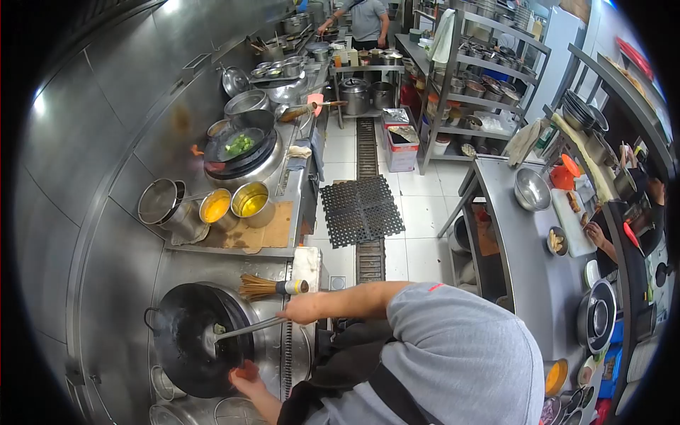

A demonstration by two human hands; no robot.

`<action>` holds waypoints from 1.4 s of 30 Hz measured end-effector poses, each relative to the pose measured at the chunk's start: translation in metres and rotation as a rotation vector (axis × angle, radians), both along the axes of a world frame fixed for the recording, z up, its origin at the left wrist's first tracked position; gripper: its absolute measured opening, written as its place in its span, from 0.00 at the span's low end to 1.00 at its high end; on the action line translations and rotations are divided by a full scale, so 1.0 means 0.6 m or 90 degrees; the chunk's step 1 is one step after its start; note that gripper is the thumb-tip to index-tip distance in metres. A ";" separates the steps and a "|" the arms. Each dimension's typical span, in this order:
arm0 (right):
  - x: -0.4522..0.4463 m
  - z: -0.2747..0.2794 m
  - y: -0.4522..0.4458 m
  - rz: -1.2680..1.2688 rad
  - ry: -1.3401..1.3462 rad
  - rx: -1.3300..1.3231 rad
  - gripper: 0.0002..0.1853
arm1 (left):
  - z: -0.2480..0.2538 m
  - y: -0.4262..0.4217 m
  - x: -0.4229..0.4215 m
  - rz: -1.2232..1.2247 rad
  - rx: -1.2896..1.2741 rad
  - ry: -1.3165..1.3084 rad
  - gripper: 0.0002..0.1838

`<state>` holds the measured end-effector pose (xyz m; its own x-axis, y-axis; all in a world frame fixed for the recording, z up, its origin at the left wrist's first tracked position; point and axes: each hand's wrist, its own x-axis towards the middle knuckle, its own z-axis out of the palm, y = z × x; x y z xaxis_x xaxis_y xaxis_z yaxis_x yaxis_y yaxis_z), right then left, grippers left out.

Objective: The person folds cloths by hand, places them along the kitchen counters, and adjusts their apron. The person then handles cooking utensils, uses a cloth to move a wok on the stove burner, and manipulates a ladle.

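My right hand (303, 309) is closed around the handle of a long metal ladle (258, 326). The ladle's bowl lies inside a large black wok (188, 343), with a small greenish bit of food at it. The wok sits at the lower left and looks wet and dark inside. Next to its lower right rim, my left hand (246, 380) is closed; something reddish shows at the fingers, too unclear to name. A bamboo brush (265, 286) with a wrapped handle lies just above the ladle.
Pots of yellow liquid (252, 201) and strainers (157, 201) stand beyond the wok. A second wok (234, 145) holds green vegetables. One co-worker (367, 20) stands at the far end; another's hand (596, 232) is by a cutting board (572, 221). A black mat (361, 210) covers some floor.
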<state>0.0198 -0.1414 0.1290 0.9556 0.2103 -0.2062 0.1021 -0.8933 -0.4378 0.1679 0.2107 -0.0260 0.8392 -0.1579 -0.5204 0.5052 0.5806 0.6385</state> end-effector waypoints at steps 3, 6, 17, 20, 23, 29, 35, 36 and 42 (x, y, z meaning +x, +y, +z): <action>0.018 -0.010 -0.025 -0.001 -0.040 0.032 0.17 | 0.015 -0.010 -0.009 0.061 0.007 0.019 0.13; 0.061 -0.001 -0.001 -0.034 -0.011 0.032 0.14 | 0.007 -0.008 -0.012 0.074 0.011 -0.028 0.14; 0.080 -0.028 0.050 0.018 0.039 0.096 0.17 | 0.061 -0.027 -0.027 0.080 0.035 0.031 0.09; 0.043 -0.100 0.015 -0.001 -0.022 0.094 0.18 | 0.084 -0.041 -0.029 0.080 0.006 0.058 0.03; -0.016 -0.098 -0.008 -0.025 0.069 0.073 0.27 | 0.096 -0.050 -0.027 0.109 0.048 0.096 0.08; -0.085 -0.124 -0.006 -0.100 0.040 0.153 0.21 | 0.086 -0.037 -0.020 0.052 0.057 0.079 0.13; -0.120 -0.156 -0.004 -0.119 0.078 0.166 0.22 | 0.070 -0.013 -0.003 0.053 0.048 0.081 0.07; -0.128 -0.161 -0.009 -0.079 0.080 0.168 0.25 | 0.059 0.000 0.009 0.046 0.013 0.109 0.06; -0.169 -0.133 0.006 -0.121 0.117 0.199 0.27 | 0.025 0.037 0.024 0.048 -0.024 0.099 0.05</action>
<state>-0.0815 -0.1376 0.0493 0.9367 0.1132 -0.3314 -0.1572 -0.7097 -0.6868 0.1825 0.2332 -0.0109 0.7595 -0.1196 -0.6394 0.5503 0.6423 0.5335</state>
